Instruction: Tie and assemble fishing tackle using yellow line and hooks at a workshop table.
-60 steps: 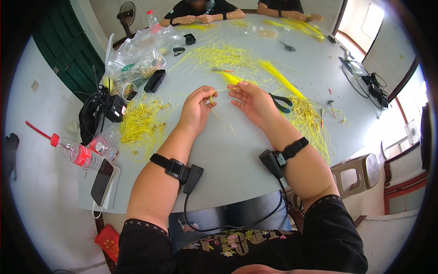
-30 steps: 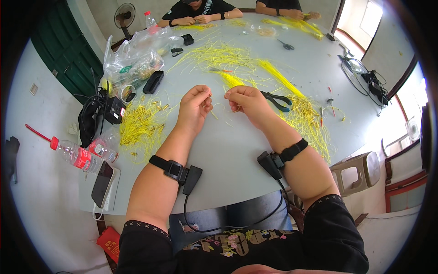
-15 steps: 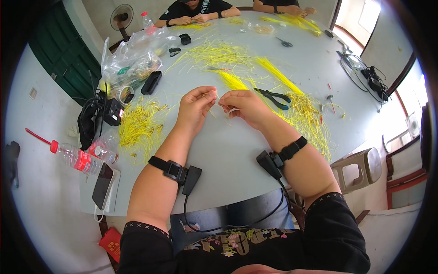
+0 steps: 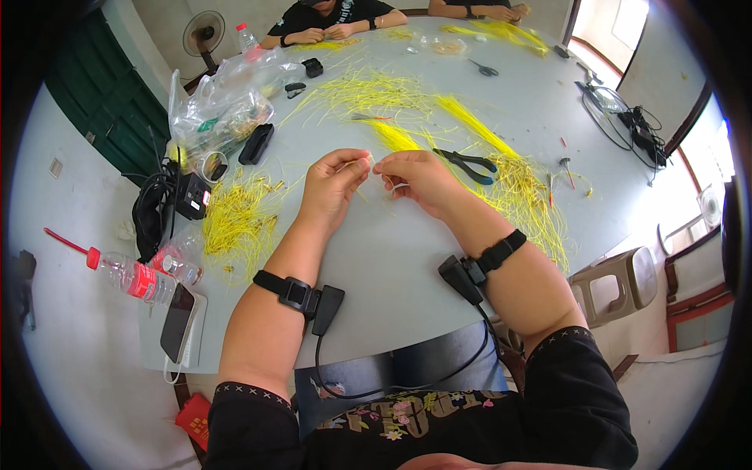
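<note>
My left hand [image 4: 333, 186] and my right hand [image 4: 423, 180] face each other above the grey table [image 4: 368, 298], fingertips almost meeting. Each is closed in a pinch on a thin yellow strand [image 4: 363, 195], mostly hidden by the fingers. Just beyond them lies a bundle of yellow strands [image 4: 395, 138]. Pliers with dark handles [image 4: 475, 168] rest by my right hand, against a longer yellow bundle [image 4: 476, 125] with a tangle of gold-tipped ends [image 4: 523, 188]. Left of my left forearm is a loose pile of yellow strands with small gold ends [image 4: 237, 218].
Plastic bags [image 4: 215, 106], a black case [image 4: 256, 144], a plastic bottle [image 4: 129, 274] and a phone [image 4: 178, 319] line the left side. Scissors [image 4: 483, 69] lie farther back. Black cables [image 4: 644, 139] sit at the right edge. Two people work across the table, a hand [image 4: 338, 30] of one showing.
The whole view has shifted slightly. My right fingertips have come a little closer to my left ones; both pinches stay closed.
</note>
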The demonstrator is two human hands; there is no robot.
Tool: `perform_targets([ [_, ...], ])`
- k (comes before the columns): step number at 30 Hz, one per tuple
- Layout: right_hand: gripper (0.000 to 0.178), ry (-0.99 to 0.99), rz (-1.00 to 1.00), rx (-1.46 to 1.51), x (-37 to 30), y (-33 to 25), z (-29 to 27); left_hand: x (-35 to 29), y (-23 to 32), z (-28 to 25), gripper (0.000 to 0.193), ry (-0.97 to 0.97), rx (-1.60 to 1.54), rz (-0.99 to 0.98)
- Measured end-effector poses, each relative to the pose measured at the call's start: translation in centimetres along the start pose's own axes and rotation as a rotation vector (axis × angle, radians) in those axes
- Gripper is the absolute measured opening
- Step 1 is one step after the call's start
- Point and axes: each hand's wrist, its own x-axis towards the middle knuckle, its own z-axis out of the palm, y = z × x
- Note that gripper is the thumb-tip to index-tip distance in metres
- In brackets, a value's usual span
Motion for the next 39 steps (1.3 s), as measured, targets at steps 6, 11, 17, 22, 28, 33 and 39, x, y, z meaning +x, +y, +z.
perform_targets([
  [6, 0.014, 0.072, -0.044, -0.090, 0.40, 0.40, -0.35, 0.02, 0.11, 0.09, 0.017, -0.048, 0.034, 0.009],
  [11, 0.016, 0.124, -0.076, -0.148, 0.44, 0.46, -0.35, -0.07, 0.13, 0.15, 0.017, -0.030, 0.123, -0.007],
  [17, 0.022, 0.129, -0.088, -0.154, 0.78, 0.78, -0.72, 0.06, -0.15, -0.01, 0.017, -0.051, 0.223, 0.022],
  [22, 0.021, 0.082, -0.014, -0.020, 0.65, 0.88, -0.87, 0.00, -0.02, 0.08, 0.017, -0.054, 0.257, 0.004],
  [28, 0.021, 0.039, 0.051, 0.087, 0.53, 0.67, -0.89, 0.05, -0.07, -0.11, 0.015, -0.072, 0.238, -0.022],
  [33, 0.020, 0.037, 0.049, 0.089, 0.41, 0.50, -0.91, -0.04, 0.15, 0.38, 0.014, -0.079, 0.210, -0.029],
  [39, 0.015, 0.048, 0.020, -0.010, 0.41, 0.13, -0.60, 0.06, 0.09, -0.07, 0.014, -0.054, 0.104, -0.052],
])
